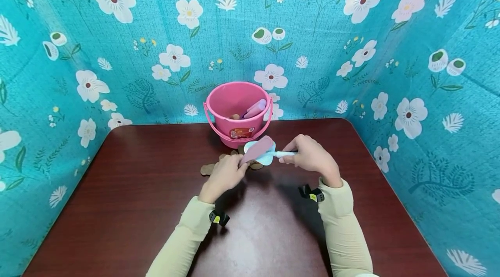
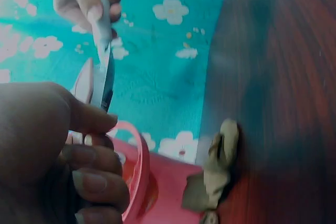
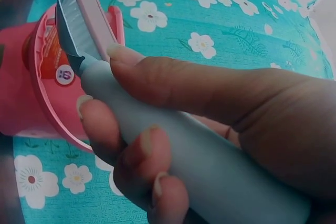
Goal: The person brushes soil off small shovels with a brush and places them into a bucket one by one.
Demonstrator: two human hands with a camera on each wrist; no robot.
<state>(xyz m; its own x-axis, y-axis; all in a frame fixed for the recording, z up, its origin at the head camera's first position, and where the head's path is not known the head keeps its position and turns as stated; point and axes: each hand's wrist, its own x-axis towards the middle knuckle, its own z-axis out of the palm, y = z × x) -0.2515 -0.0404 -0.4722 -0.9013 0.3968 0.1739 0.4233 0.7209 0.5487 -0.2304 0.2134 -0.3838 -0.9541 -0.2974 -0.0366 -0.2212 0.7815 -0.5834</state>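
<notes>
My right hand (image 1: 310, 153) grips the thick handle of a light blue toy shovel (image 3: 157, 114), with the thumb along its top. The shovel's rounded blade points left, in front of the bucket. Between thumb and fingers, my left hand (image 1: 224, 176) pinches one end of a flat, mauve-pink strip (image 1: 255, 150) with a rounded far end. That strip lies across the blade in the head view and runs along its ridged face in the right wrist view. Both things are held above the brown table (image 1: 156, 207).
Behind the hands stands a pink bucket (image 1: 236, 99), its handle hanging down in front. A lilac-handled thing (image 1: 256, 107) and a brown piece lie inside. Several flat brown pieces (image 1: 207, 169) lie at the bucket's foot. Flowered turquoise cloth (image 1: 148, 34) rises behind the table.
</notes>
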